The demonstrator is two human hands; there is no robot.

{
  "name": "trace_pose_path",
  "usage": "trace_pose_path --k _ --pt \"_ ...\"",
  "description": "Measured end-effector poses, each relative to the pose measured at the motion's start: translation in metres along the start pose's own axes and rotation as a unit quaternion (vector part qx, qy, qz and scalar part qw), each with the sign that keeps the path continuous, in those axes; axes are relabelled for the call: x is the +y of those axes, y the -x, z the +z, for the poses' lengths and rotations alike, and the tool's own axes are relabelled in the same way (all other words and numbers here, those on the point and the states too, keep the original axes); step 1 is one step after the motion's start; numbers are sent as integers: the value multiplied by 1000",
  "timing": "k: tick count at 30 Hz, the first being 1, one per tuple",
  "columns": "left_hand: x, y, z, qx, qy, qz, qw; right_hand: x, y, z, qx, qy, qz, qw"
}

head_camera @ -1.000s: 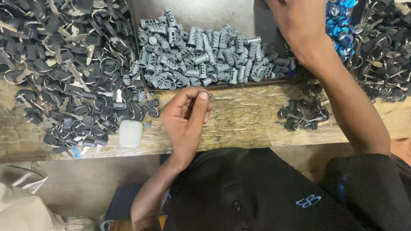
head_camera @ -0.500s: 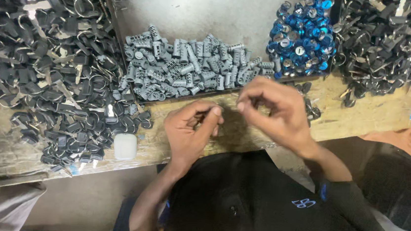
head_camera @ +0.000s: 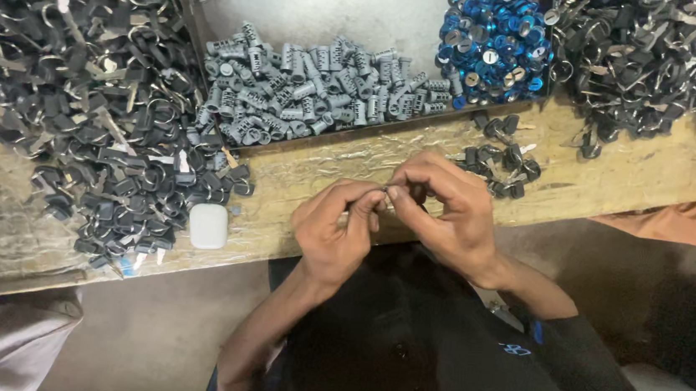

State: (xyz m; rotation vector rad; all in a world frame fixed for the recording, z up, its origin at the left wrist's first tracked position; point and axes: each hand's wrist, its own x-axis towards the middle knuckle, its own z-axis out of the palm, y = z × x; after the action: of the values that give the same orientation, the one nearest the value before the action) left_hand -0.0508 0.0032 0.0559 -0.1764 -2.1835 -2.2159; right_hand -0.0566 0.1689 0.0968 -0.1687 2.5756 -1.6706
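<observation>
Pinching something tiny between thumb and fingertips, the left hand (head_camera: 336, 232) and the right hand (head_camera: 447, 213) meet just in front of the near edge of a worn wooden tabletop (head_camera: 325, 172). Both hands are closed in a fine grasp on a small part (head_camera: 385, 190), which sits where their fingertips touch. The part is too small and too covered by fingers to identify; it may be a short grey metal piece.

Judging by the grip, the work goes best with the part held steady by one hand while the other aligns it slowly, close to the tabletop edge so a dropped piece lands on wood.

Beyond the hands, a heap of grey ribbed cylinders (head_camera: 315, 92) lies in a shallow metal tray (head_camera: 331, 5). To the right of that heap sits a cluster of blue round caps (head_camera: 495, 45). Left of the heap spreads a large pile of black key-like pieces (head_camera: 80, 88), with a small white case (head_camera: 208, 225) at its near edge. A few loose black pieces (head_camera: 502, 159) lie just beyond the right hand. Another dark pile (head_camera: 653, 63) is cut off at the top right corner.
</observation>
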Motion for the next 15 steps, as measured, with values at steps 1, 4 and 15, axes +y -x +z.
trace_pose_path --k 1,4,15 --pt "1 1 1 6 -34 38 999 1 2 1 5 10 -5 1000" --pt "3 -1 1 17 -80 92 992 5 8 9 24 -19 -4 1000" --pt "-19 -12 -30 -37 66 -153 985 31 -105 -19 -94 -13 61 994"
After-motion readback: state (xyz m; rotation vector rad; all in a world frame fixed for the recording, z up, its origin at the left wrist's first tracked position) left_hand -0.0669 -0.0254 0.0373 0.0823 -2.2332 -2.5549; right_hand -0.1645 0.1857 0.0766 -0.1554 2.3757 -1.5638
